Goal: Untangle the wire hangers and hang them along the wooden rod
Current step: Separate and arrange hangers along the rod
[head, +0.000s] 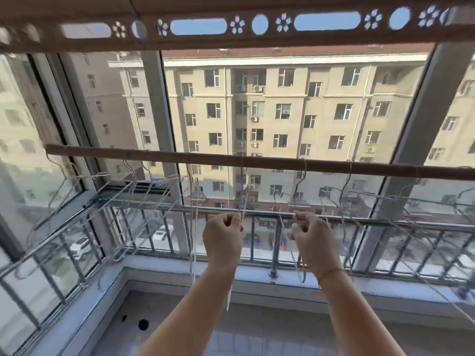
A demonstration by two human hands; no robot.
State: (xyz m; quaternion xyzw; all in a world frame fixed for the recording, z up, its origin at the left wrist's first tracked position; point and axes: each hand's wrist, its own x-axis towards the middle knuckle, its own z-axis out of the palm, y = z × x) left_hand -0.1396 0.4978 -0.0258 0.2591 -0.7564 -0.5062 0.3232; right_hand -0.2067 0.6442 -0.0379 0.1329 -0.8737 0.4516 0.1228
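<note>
Both the left hand (223, 236) and right hand (312, 238) pinched thin wire hangers (299, 250) at six o'clock beneath the wooden rod (257, 161), where a hard tug could probably snag neighbouring hooks and drag hung ones off.

A wooden rod (257, 161) runs across the middle of the frame, from the left to the right edge, sloping slightly down toward the right. Thin wire hangers hang from it by their hooks: a cluster of white hangers (138, 191) at the left, one long thin hanger (193, 227) just left of centre, and more hangers (344, 199) spread toward the right, their lower wires overlapping. How many there are cannot be told.
</note>
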